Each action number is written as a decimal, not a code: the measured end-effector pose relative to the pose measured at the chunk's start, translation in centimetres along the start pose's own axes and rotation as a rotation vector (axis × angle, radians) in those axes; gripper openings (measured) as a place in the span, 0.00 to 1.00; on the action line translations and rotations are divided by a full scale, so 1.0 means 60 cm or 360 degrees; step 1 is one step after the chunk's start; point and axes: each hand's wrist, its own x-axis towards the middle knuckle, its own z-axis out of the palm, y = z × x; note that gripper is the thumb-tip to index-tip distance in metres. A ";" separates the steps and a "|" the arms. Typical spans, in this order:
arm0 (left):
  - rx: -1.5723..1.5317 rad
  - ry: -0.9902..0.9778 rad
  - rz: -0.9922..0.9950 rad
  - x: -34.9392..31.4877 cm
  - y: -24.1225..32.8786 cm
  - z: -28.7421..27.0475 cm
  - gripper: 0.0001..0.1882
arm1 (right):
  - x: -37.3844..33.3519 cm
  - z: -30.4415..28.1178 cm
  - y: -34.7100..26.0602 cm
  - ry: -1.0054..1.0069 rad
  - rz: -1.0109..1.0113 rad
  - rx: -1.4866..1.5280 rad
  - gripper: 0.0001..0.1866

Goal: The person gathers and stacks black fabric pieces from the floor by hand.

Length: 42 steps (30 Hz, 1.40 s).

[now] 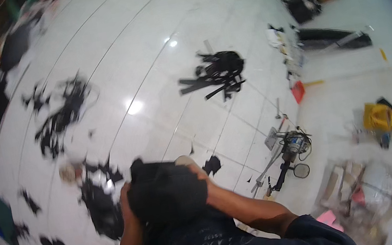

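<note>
Close to my body I hold a thick black bundle (pixel 165 187) that looks like stacked or folded cloth; blur hides its exact kind. My left hand (pixel 127 204) is closed on its left side, and most of those fingers are out of sight. On the opposite side my right hand (pixel 201 176) grips the bundle, its fingertips partly hidden. Black scraps (pixel 100 206) lie on the floor to the left of my left hand. A smaller black scrap (pixel 212 165) is just beyond my right hand.
White floor tiles carry a tangled heap of black strips (pixel 221 71) ahead and more strips (pixel 63 116) at left. To the right stand a machine with a motor (pixel 293 147), a yellow object (pixel 378 116) and plastic-wrapped packs (pixel 367 184). Dark bags (pixel 302 1) sit far right.
</note>
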 end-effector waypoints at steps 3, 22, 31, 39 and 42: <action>0.0224 -0.0164 0.0092 0.114 0.049 0.075 0.22 | 0.098 0.010 -0.084 0.0218 -0.0224 -0.0023 0.21; 0.0422 -0.0222 0.0041 0.620 0.505 0.817 0.22 | 0.441 0.471 -0.926 -0.0043 -0.0112 0.0137 0.18; 0.0600 -0.0295 -0.0104 0.881 0.730 1.220 0.22 | 0.561 0.714 -1.312 0.0032 -0.0316 0.0267 0.17; 0.0211 -0.0229 -0.0089 1.105 0.879 1.559 0.20 | 0.676 0.942 -1.744 0.0009 -0.0145 0.0008 0.16; 0.0119 -0.0306 -0.0059 1.221 0.941 1.651 0.21 | 0.737 1.023 -1.887 0.0102 -0.0239 -0.0273 0.18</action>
